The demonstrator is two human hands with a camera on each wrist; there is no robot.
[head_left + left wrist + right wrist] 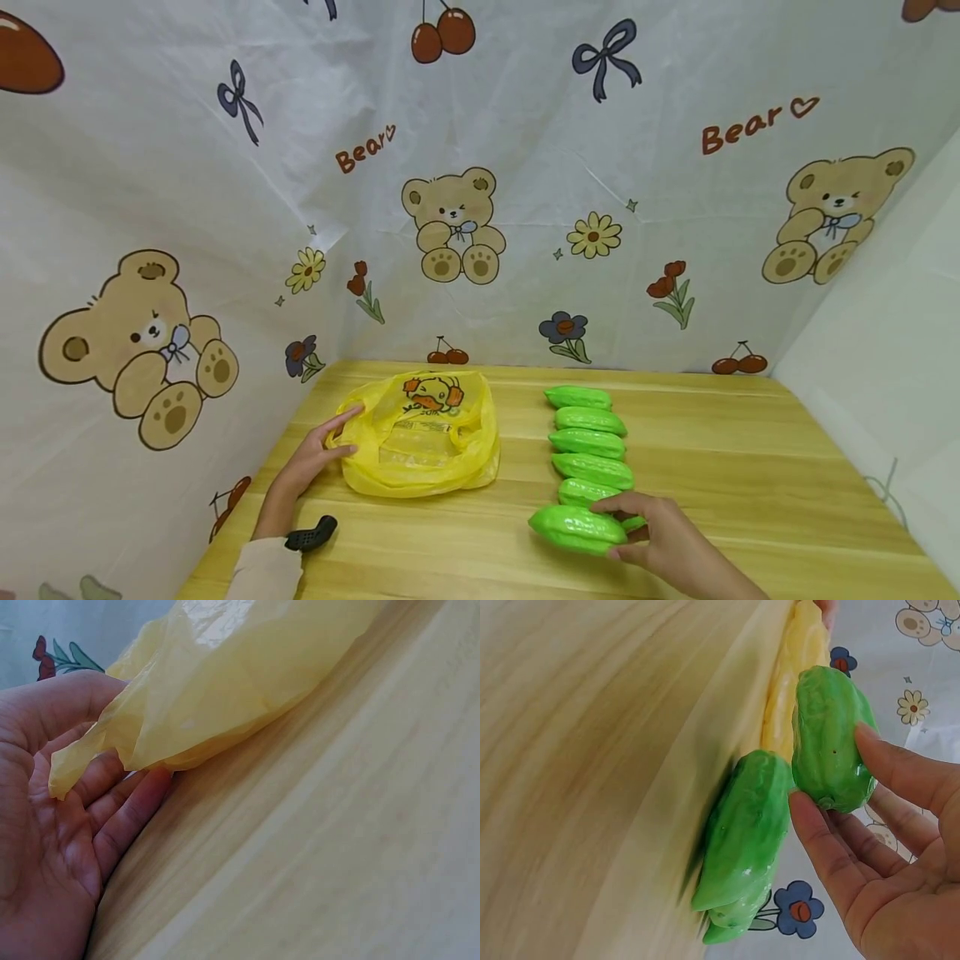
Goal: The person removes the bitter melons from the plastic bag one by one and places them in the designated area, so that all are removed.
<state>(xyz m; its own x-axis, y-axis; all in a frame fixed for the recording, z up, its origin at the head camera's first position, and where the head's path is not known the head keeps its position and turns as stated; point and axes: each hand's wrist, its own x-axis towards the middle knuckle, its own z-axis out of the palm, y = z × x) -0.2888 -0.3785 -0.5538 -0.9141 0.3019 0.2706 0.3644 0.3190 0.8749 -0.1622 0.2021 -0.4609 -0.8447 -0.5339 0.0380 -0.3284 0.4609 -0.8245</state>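
Observation:
A yellow plastic bag (420, 479) printed with a duck lies on the table with its mouth spread, and clear plastic shows inside. At its left edge, my left hand (303, 461) holds the bag, with the thin film (225, 690) between thumb and fingers in the left wrist view. My right hand (669, 540) grips one end of a glossy green bitter melon (576, 530), thumb on one side and fingers on the other. This melon (830, 739) is raised off the table in the right wrist view. Several similar bitter melons (592, 471) lie in a column behind it.
The light wood table (442, 546) ends at a bear-printed cloth (525, 317) at the back and left. A plain white sheet (885, 367) bounds the right side. A black strap piece (311, 533) sits at my left wrist.

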